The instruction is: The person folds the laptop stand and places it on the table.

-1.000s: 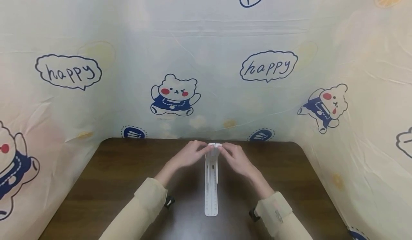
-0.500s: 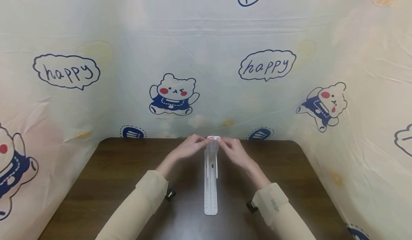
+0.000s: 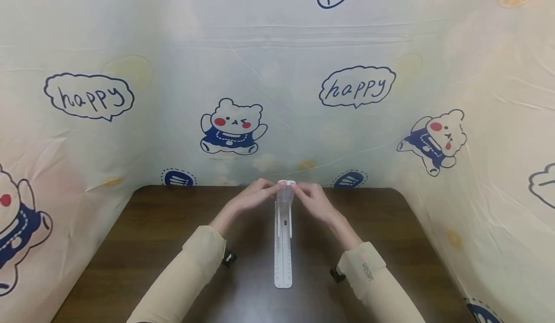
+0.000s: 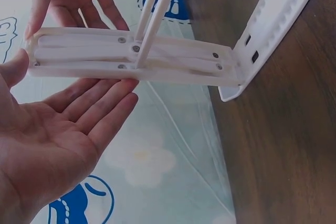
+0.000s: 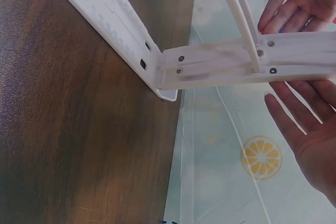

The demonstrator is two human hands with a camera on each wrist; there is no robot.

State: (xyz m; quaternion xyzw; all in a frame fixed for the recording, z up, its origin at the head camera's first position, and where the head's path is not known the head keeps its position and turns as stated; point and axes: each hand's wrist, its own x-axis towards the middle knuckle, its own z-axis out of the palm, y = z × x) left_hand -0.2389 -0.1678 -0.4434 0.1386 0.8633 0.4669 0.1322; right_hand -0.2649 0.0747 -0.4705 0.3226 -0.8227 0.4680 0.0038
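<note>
A white plastic folding stand [image 3: 284, 260] has its long notched base on the table, lengthwise to me. Its hinged panel [image 4: 94, 53] is raised at the far end, and two thin prop legs [image 5: 242, 24] stick out from the panel's face, their free ends off the base. My left hand [image 3: 256, 195] pinches one side of the panel's top end, thumb on the near face and fingers behind. The other side of that end is held the same way by my right hand [image 3: 316, 201]. Small screws dot the panel in both wrist views.
The dark brown wooden table [image 3: 173, 236] has its back edge just beyond my hands. A pale cloth [image 3: 295, 135] printed with bears and "happy" bubbles hangs behind it and on both sides.
Both hands have moved up and away with the panel's top end, so the panel stands further from the base. In the last half second the movement is slight.
</note>
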